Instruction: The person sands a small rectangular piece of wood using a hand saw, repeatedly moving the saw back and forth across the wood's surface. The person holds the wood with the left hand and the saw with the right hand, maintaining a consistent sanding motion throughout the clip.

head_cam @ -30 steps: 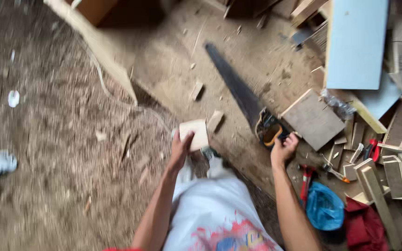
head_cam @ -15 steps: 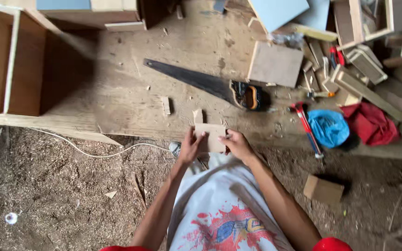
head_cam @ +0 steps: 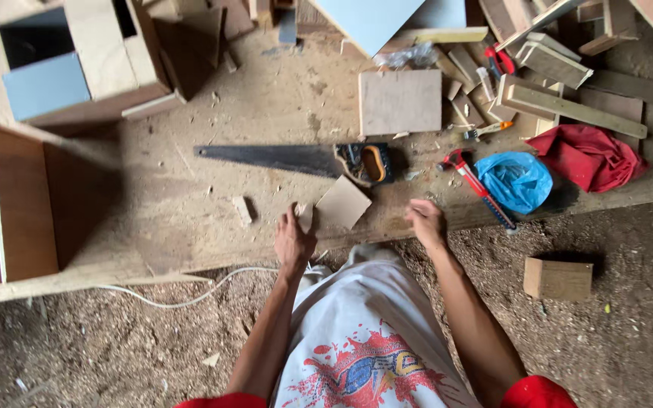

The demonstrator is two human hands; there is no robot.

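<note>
Our left hand rests on the bench, fingers spread, its fingertips at the near corner of a small square board that lies flat just ahead and to the right of it. Whether the fingers actually pinch that corner or only touch it, we cannot tell from this angle. Our right hand hovers loosely curled and empty, just right of the board and apart from it. The board looks thin, stiff and light, probably plywood with rough sawn edges; we judge it easy to lift by pinching two opposite edges, thumb beneath. Just beyond the board lies a handsaw, its handle toward our right hand. Further right of that hand sit a red-handled tool, a blue bag and a red cloth.
</note>
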